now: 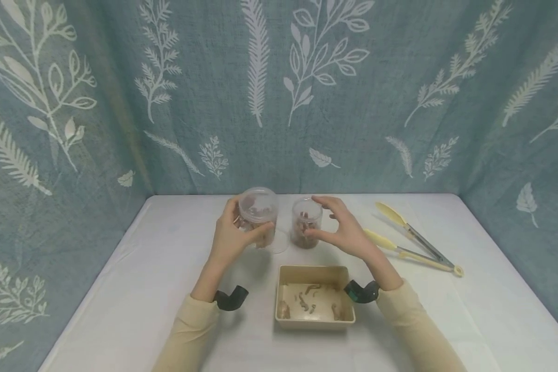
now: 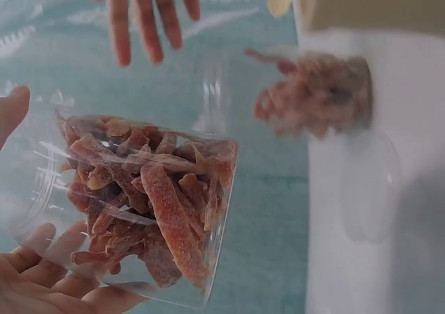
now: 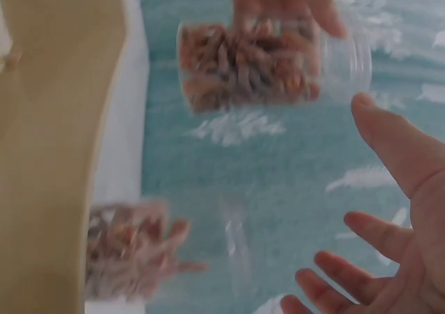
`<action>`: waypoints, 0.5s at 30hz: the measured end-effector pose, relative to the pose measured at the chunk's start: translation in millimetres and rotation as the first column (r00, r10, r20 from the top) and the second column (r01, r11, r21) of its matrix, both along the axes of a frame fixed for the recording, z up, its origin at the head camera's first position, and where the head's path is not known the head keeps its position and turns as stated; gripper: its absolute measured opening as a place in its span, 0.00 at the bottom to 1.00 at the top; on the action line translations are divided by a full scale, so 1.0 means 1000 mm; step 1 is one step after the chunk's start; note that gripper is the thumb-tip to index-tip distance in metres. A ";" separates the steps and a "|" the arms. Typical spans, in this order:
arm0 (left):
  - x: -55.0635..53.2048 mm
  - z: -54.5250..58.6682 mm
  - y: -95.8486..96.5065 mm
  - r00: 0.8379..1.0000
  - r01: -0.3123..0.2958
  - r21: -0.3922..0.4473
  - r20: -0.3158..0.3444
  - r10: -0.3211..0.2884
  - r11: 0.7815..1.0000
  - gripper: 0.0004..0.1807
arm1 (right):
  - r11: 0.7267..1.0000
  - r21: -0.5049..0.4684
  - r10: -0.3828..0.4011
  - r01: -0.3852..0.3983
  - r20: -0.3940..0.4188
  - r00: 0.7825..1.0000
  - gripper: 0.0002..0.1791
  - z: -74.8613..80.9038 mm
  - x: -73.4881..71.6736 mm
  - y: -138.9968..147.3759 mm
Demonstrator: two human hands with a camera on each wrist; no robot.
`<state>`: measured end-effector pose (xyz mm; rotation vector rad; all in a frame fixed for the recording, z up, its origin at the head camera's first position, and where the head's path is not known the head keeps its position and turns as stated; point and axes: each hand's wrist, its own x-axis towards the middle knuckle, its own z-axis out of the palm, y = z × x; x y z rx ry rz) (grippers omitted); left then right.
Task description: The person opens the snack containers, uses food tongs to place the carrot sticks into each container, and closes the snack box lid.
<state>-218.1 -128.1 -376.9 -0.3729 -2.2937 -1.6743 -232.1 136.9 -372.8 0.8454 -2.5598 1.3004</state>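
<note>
My left hand grips a clear plastic jar, thumb on one side and fingers round the other, above the table. Reddish-brown dried meat strips fill much of it in the left wrist view. A second, smaller clear jar with similar strips stands on the table to its right. My right hand is beside that smaller jar with thumb and fingers spread apart; the right wrist view shows nothing between them. Close by lies a clear round lid, flat on the table between the jars.
In front of the jars sits a beige rectangular tray with a few scattered brown pieces inside. Yellow-tipped metal tongs lie spread on the right of the white table. A teal leaf-patterned curtain hangs behind.
</note>
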 end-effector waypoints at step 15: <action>-0.031 -0.040 -0.036 0.985 -0.109 -0.042 0.134 0.113 0.993 0.45 | 0.988 0.139 0.038 -0.074 0.246 0.969 0.51 -0.022 -0.054 0.015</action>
